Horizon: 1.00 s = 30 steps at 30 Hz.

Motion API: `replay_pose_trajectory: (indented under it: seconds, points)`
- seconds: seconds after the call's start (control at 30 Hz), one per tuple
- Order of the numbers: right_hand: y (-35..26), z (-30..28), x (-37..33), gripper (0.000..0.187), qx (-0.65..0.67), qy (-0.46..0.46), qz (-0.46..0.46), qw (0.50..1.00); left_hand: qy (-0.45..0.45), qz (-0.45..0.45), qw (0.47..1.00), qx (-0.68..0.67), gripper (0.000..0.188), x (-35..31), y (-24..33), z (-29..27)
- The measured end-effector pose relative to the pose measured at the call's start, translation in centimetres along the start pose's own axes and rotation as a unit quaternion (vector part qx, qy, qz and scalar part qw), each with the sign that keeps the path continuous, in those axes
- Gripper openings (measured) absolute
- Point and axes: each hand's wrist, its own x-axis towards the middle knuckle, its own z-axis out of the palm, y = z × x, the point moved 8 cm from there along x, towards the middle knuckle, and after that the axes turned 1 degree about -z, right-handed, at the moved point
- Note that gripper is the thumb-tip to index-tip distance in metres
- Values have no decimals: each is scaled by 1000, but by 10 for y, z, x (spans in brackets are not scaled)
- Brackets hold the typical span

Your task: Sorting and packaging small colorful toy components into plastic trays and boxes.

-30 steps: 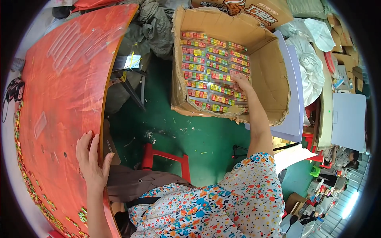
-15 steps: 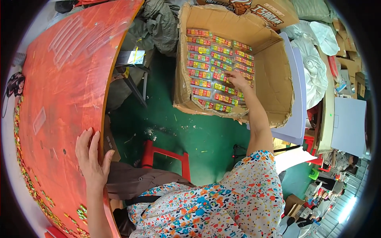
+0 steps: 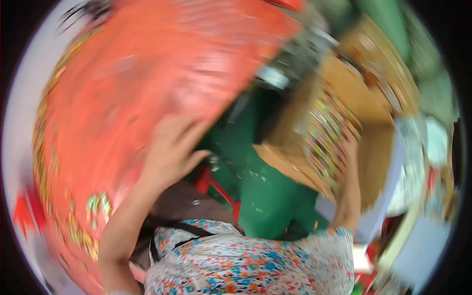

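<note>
My left hand (image 3: 172,147) lies at the edge of the red table (image 3: 108,113), thumb and fingers apart, with nothing seen in it. My right arm reaches into a large open cardboard box (image 3: 287,164) on the right. There my right hand (image 3: 349,145) is at the rows of small red, yellow and green packs (image 3: 324,120) that line the box. Motion smears its fingers, so whether it grips a pack does not show.
Small colourful pieces (image 3: 81,238) are strewn along the table's left side, with a pale green cluster (image 3: 98,204) nearer me. A red stool (image 3: 216,184) stands on the green floor between table and box. White sheeting (image 3: 418,162) lies beyond the box.
The whole view has swung leftward, so table and box sit further right and tilted, and everything is blurred. My left hand remains at the table edge; my right hand is still inside the box.
</note>
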Motion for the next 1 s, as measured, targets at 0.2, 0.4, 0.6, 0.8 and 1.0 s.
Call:
replay_pose_trajectory:
  seconds: [0.2, 0.4, 0.6, 0.8, 1.0]
  points:
    - [-186, -10, 29, 37, 142, 82, -181, 970, 78, 45, 995, -32, 55, -10, 14, 10]
    - [-370, 165, -59, 32, 139, -196, -381, 893, 217, -13, 976, 8, 53, -76, 20, -14]
    - [-501, 224, -196, 25, 74, -236, -582, 775, 214, -291, 915, 179, 50, -254, -41, -119]
    - [-549, 318, -340, 68, -116, -404, -684, 597, 144, -579, 750, 286, 74, -414, -71, -145]
    - [-590, 410, -458, 79, -81, -370, -770, 514, 88, -594, 746, 288, 84, -441, -77, -123]
